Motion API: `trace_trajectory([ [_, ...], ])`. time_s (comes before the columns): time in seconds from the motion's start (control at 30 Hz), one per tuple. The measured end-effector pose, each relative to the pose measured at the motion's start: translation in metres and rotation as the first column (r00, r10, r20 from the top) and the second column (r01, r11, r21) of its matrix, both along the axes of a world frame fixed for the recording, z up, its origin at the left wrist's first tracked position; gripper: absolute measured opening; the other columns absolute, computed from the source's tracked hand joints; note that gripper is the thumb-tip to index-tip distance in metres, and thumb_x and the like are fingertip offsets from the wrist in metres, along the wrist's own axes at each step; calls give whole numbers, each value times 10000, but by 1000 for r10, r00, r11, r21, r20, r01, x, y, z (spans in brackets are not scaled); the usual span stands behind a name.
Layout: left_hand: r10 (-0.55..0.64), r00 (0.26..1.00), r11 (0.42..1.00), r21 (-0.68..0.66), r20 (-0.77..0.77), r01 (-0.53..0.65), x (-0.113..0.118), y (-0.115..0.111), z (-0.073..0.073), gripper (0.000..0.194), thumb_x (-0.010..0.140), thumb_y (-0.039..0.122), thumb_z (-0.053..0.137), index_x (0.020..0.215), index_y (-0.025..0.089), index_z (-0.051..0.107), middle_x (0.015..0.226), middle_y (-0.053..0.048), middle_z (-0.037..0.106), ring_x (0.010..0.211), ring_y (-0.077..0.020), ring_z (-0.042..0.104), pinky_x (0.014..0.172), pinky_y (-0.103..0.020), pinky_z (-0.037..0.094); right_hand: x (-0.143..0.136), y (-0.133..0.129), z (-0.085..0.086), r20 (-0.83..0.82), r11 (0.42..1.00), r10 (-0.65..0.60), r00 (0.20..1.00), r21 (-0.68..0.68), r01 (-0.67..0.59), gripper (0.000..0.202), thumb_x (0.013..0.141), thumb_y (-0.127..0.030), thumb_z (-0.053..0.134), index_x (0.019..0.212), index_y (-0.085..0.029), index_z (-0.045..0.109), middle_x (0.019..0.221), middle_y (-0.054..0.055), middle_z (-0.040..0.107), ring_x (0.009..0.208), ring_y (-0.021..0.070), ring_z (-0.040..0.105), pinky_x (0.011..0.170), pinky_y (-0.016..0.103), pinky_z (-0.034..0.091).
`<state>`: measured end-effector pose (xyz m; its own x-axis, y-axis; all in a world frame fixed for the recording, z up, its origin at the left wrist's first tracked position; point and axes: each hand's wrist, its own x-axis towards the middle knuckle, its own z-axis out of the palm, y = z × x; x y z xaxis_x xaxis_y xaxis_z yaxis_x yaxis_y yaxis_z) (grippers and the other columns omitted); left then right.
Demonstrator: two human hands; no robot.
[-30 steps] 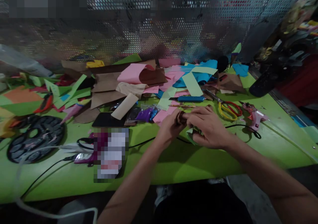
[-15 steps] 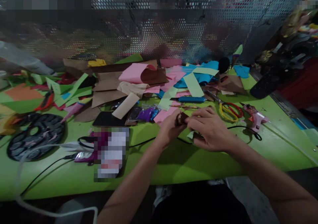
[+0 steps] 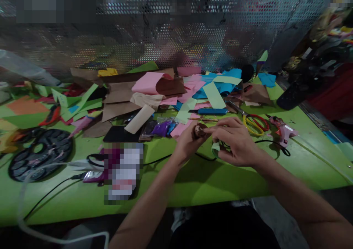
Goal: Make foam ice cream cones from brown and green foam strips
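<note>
A small brown piece (image 3: 200,130) with a pale patch sits between the thumb and fingers of my left hand (image 3: 189,142), at the middle of the green table. My right hand (image 3: 234,140) is close on its right, its index fingertip touching the brown piece. A light green strip (image 3: 216,149) hangs curled under the right hand's fingers, held in them. Just behind the hands lie a thin brown stick (image 3: 204,119) and a blue cutter (image 3: 212,111).
Scissors (image 3: 252,124) and a pink glue gun (image 3: 284,131) lie to the right. Coloured felt sheets (image 3: 151,82) spread along the back. On the left are a black palette (image 3: 41,153), a dark phone (image 3: 121,134), small bags (image 3: 162,127) and cables.
The brown piece has turned and shows more of its pale patch. My right hand's fingers have shifted slightly, and the light green strip shows more of its curl.
</note>
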<state>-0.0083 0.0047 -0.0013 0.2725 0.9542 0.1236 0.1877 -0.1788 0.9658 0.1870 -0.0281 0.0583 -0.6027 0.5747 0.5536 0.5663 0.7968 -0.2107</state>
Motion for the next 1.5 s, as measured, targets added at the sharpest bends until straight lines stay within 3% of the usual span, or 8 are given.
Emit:
trace_trajectory([
  [0.13,17,997,998,68,-70,-12,-3,0,-4,214,821,339,684,859,207,520,776,24,575,693,-133,464,649,-257,357,-6,-2,-2,94,995,-39,995,97,30,156,747,-167,570,884,-239,580,993,74,778,1032,300,594,877,415,385],
  [0.3,18,997,992,125,-77,-8,-5,-2,-5,134,823,255,645,861,207,526,780,28,577,709,-136,476,655,-259,352,-11,-3,-2,114,993,-48,992,114,35,117,766,-156,561,860,-224,577,983,87,780,1025,299,593,875,406,384],
  [0.6,-42,999,997,71,-30,44,-3,3,-15,213,808,260,696,950,201,549,840,17,594,758,-141,516,698,-252,401,-9,-1,-7,53,998,-15,998,61,11,199,731,-157,552,917,-222,580,1190,89,770,1070,320,590,890,433,389],
  [0.73,-73,997,993,87,-21,75,-2,4,-12,269,829,302,690,1040,202,558,909,5,609,804,-143,539,731,-247,427,-5,1,-2,-73,996,18,997,-81,-24,204,714,-131,543,890,-232,564,1188,71,773,1047,308,596,890,440,405],
  [0.83,-77,997,990,121,1,76,0,3,-5,325,830,345,698,1081,200,551,1015,-21,620,906,-160,565,815,-263,454,2,5,3,-324,974,-25,946,-223,-51,201,709,-112,544,860,-243,572,1123,52,772,978,270,618,874,421,421],
  [1.03,-150,989,985,81,-2,150,0,-6,8,371,919,370,617,1238,203,530,1173,-65,640,1107,-208,579,997,-325,452,10,14,-3,-694,900,-168,700,-397,-178,143,799,-120,605,880,-234,632,973,32,677,948,226,635,828,366,467],
  [1.23,-184,980,981,51,-77,188,-1,-10,8,427,946,335,566,1347,204,503,1302,-107,622,1211,-259,562,1074,-408,429,6,17,-13,-726,870,-193,660,-438,-228,173,802,-84,618,892,-229,645,924,9,678,870,183,637,778,318,480],
  [1.5,-169,980,985,4,-103,171,1,-11,6,440,916,358,629,1320,229,510,1226,-82,663,1143,-253,612,1006,-403,479,3,20,-14,-696,875,-309,649,-475,-93,144,805,-97,613,874,-219,649,860,1,660,804,168,612,725,300,461],
])
